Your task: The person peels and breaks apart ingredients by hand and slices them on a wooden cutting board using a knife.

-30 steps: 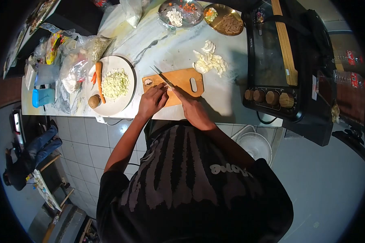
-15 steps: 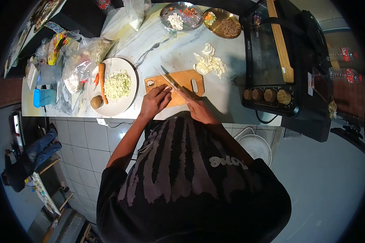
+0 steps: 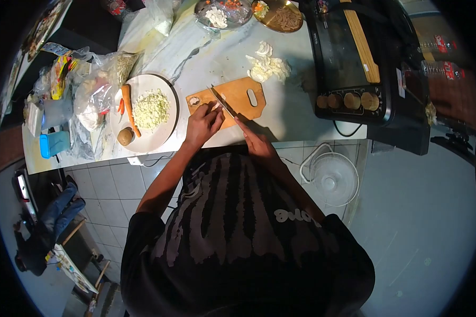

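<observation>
Our right hand [image 3: 257, 142] grips a slim, pointed knife [image 3: 222, 101] while our left hand [image 3: 201, 126] pinches a small pale piece [image 3: 216, 106].

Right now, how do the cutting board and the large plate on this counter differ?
The cutting board is brown and straight-edged; the plate is pale and round. The board has a slot near one end; the plate shows none. The plate holds a carrot and a chopped heap, while the board lies under the left hand and knife. Both rest on the countertop.
</observation>
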The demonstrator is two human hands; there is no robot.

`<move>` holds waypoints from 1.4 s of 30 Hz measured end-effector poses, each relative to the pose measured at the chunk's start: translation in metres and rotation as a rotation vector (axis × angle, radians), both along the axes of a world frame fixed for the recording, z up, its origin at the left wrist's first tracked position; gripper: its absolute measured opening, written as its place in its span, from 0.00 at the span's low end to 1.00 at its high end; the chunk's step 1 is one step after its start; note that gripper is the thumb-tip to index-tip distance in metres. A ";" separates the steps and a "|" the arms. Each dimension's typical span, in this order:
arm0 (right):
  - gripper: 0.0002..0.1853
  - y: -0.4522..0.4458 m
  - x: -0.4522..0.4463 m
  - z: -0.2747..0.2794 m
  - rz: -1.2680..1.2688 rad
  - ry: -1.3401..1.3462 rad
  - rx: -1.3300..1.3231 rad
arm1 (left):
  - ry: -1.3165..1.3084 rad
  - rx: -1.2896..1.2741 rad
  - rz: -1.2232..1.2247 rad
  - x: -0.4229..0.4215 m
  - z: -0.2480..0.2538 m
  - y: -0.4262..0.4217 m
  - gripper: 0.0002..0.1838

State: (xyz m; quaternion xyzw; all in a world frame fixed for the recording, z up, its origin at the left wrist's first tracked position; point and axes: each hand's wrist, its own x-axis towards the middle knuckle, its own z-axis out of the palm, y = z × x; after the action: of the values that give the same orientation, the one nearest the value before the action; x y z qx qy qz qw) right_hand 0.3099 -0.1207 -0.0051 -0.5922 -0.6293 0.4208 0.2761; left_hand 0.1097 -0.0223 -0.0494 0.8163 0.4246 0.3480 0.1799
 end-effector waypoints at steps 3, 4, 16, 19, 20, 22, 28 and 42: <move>0.30 -0.005 -0.005 0.003 -0.022 -0.047 -0.056 | -0.015 0.012 0.001 0.001 0.001 0.000 0.09; 0.31 -0.005 -0.006 0.002 -0.015 -0.096 -0.030 | -0.014 -0.007 0.006 0.001 0.000 0.000 0.09; 0.35 -0.011 -0.011 -0.014 -0.036 -0.322 0.157 | -0.012 0.025 -0.025 0.000 0.001 0.002 0.09; 0.37 -0.019 -0.008 -0.008 -0.077 -0.194 0.333 | -0.029 0.050 -0.049 -0.001 0.001 0.006 0.09; 0.37 -0.017 -0.007 -0.006 -0.079 -0.203 0.336 | -0.032 0.022 -0.045 0.000 0.001 0.006 0.09; 0.35 -0.009 -0.013 0.004 -0.047 -0.372 0.024 | -0.029 -0.009 -0.039 -0.001 0.001 0.005 0.09; 0.34 -0.021 -0.002 0.004 -0.055 -0.373 0.026 | -0.098 -0.026 -0.025 -0.002 0.000 0.006 0.08; 0.20 -0.011 -0.002 -0.007 -0.384 -0.238 -0.062 | -0.193 -0.247 -0.002 0.006 -0.002 0.008 0.07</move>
State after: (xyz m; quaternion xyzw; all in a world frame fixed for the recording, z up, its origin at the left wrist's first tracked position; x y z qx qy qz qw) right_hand 0.3082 -0.1315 -0.0124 -0.7549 -0.5198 0.3067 0.2566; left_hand 0.1161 -0.0142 -0.0513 0.7509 0.4442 0.3699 0.3194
